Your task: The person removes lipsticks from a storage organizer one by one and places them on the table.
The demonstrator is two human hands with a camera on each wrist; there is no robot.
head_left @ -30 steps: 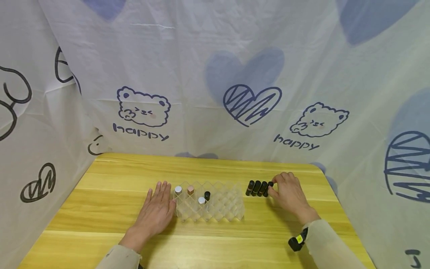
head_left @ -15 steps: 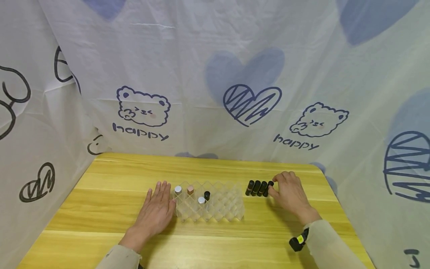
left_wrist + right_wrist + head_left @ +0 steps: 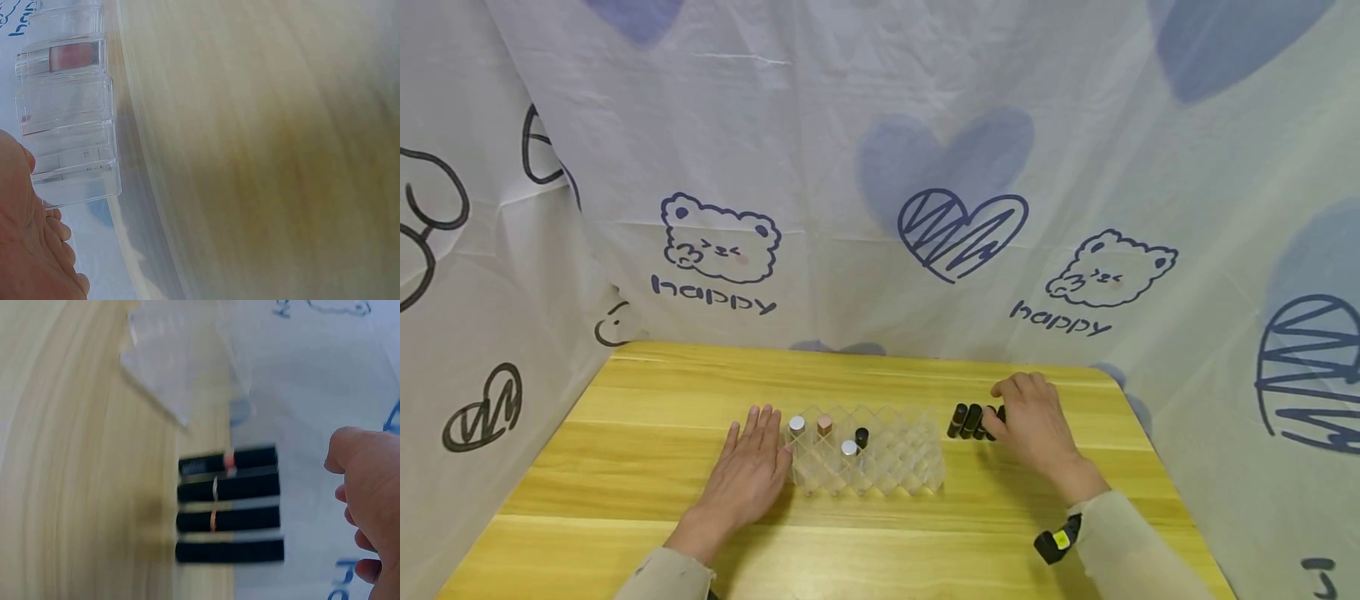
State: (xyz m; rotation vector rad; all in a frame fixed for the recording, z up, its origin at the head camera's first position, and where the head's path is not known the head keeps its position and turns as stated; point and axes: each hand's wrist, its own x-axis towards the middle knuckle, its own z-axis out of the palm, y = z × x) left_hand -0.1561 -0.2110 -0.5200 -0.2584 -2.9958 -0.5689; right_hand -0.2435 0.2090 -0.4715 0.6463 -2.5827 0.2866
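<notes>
My left hand (image 3: 748,467) lies with straight fingers at the left end of a clear acrylic lipstick organizer (image 3: 910,454), its thumb against the end wall. In the organizer stand a silver-topped tube (image 3: 797,425), a brownish-pink one (image 3: 824,425), a second silver-topped one (image 3: 848,448) and a black one (image 3: 862,436). To the right, my right hand (image 3: 1037,425) hovers over a row of several upright black lipstick tubes (image 3: 957,421), partly hiding the right ones. In the right wrist view, a gap shows between its fingers and the tubes' tops (image 3: 269,484).
The wooden table (image 3: 850,550) carries the organizer and the row, with bare wood between them. A white printed curtain (image 3: 820,167) hangs behind and at both sides. A black device (image 3: 1056,540) is strapped to the right wrist.
My right hand has moved left and slightly up, from the rightmost black tube to over the right part of the row. The left hand and the organizer look the same.
</notes>
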